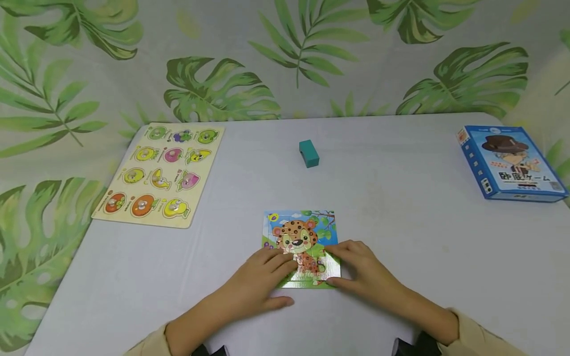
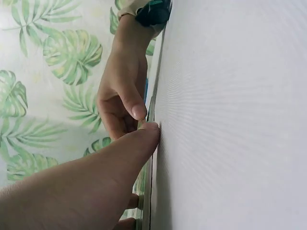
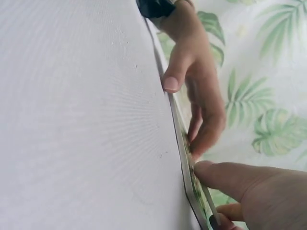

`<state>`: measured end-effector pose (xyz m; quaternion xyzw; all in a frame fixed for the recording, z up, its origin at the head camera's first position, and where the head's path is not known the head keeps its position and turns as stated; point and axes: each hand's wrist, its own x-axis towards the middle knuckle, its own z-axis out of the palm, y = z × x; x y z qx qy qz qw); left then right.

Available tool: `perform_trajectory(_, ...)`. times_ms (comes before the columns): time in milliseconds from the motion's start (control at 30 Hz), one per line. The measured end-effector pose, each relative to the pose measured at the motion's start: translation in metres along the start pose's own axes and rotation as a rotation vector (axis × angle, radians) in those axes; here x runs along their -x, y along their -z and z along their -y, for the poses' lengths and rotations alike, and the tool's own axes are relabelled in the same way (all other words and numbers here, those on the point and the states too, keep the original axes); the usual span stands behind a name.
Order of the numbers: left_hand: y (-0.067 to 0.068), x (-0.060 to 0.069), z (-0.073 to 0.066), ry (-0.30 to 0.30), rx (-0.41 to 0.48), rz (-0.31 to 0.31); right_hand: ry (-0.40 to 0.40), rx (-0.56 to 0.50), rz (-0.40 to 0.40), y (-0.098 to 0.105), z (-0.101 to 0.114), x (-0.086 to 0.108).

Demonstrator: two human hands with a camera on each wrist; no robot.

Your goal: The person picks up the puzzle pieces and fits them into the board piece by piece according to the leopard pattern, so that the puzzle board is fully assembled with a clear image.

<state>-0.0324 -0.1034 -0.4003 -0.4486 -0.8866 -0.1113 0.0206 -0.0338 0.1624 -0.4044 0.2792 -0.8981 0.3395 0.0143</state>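
Observation:
A jigsaw puzzle [image 1: 297,235] of a spotted leopard cub lies flat near the table's front. My left hand [image 1: 267,277] rests on its lower left part, fingers fairly straight and thumb out beside the lower edge. At the right side, my right hand [image 1: 367,269] pinches a puzzle piece [image 1: 330,266] between thumb and fingers; glare washes out its print. From the right wrist view, that piece appears as a thin slanted edge [image 3: 207,196], tilted up from the board. The left hand [image 3: 204,105] touches the board opposite. Fingers partly hide the puzzle's lower left.
To the left lies a fruit peg board [image 1: 162,173] with several knobbed pieces. A teal block [image 1: 309,153] sits beyond the puzzle. On the far right there is a blue game box [image 1: 512,163]. A leaf-print cloth [image 1: 311,54] hangs behind the white table [image 1: 387,188].

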Motion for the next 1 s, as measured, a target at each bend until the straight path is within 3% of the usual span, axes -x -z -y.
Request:
perform_trajectory(167,0.004,-0.004,-0.01,0.008,-0.069,0.069,0.003,0.01,0.003,-0.003,0.003,-0.004)
perform_trajectory(400,0.004,-0.006,-0.015,-0.026,-0.165,0.078,-0.083,-0.001,0.077,-0.002,0.01,-0.012)
perform_trajectory(500,0.005,-0.007,-0.015,-0.032,-0.179,0.074,-0.095,0.028,0.109,0.0,0.012,-0.014)
perform_trajectory(733,0.007,-0.009,-0.018,-0.039,-0.194,0.074,-0.036,0.155,0.155,0.006,0.011,-0.016)
perform_trajectory(900,0.007,-0.009,-0.018,-0.035,-0.189,0.072,-0.045,0.142,0.217,0.009,0.01,-0.012)
perform_trajectory(1000,0.007,-0.008,-0.015,-0.03,-0.166,0.078,-0.061,0.073,0.262,0.013,0.007,-0.007)
